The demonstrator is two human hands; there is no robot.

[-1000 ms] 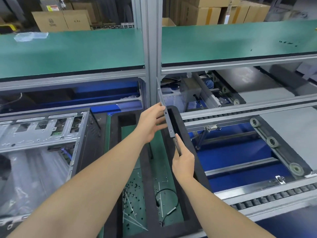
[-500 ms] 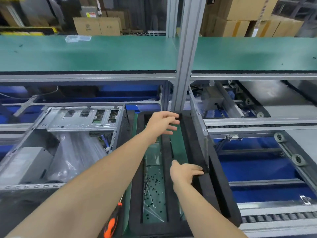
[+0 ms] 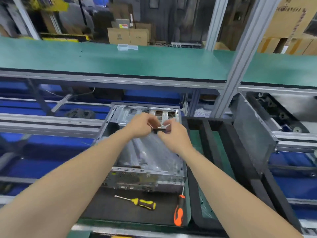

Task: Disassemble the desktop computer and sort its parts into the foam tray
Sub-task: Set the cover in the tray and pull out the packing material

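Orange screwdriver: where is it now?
In the head view, the orange screwdriver lies on the black mat between the yellow screwdriver and the foam tray.

The computer case [image 3: 145, 176] is silver-grey metal; the small part [image 3: 162, 128] above it, silver over black. The foam tray [image 3: 208, 134] is black with a green floor. A yellow-and-black screwdriver [image 3: 145, 203] and an orange-and-black screwdriver [image 3: 178, 214] lie on a black mat [image 3: 103, 208]. The shelf [image 3: 120, 62] behind is green, the side panel [image 3: 252, 134] speckled grey.
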